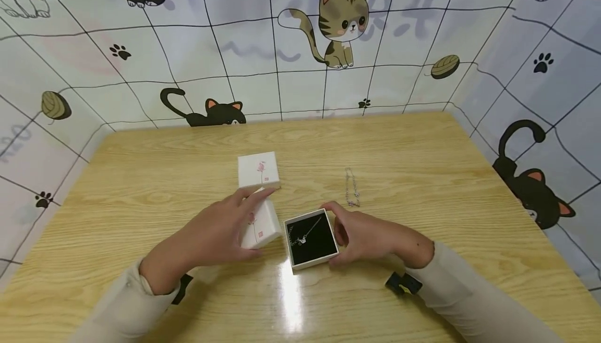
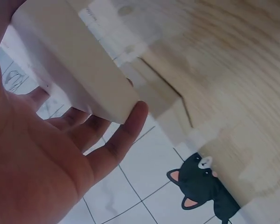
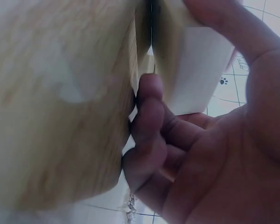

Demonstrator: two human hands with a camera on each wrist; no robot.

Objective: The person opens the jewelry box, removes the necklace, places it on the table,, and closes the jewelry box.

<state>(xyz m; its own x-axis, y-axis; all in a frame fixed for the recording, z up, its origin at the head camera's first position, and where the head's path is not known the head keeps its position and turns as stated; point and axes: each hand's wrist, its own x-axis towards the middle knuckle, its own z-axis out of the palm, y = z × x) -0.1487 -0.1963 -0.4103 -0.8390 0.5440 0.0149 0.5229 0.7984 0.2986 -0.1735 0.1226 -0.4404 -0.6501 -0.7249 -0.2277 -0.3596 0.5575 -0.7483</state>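
Note:
My left hand (image 1: 218, 231) grips a white box lid (image 1: 264, 223) printed with a pink flower, its thumb at the near edge and fingers over the far end. In the left wrist view the fingertips curl round the plain side of the lid (image 2: 79, 60). With thumb and fingers, my right hand (image 1: 366, 236) holds the right side of an open white box (image 1: 314, 266). A fine silver chain with a small pendant (image 1: 302, 239) lies on the black pad (image 1: 316, 246) inside. In the right wrist view the curled fingers are close to the wooden tabletop.
A second white box with a pink flower (image 1: 253, 168) sits behind the lid. Beyond my right fingertips, a silver chain bracelet (image 1: 348, 189) lies on the wooden table (image 1: 188, 160). A cat-printed wall covering (image 1: 300, 93) borders the table at the back and sides.

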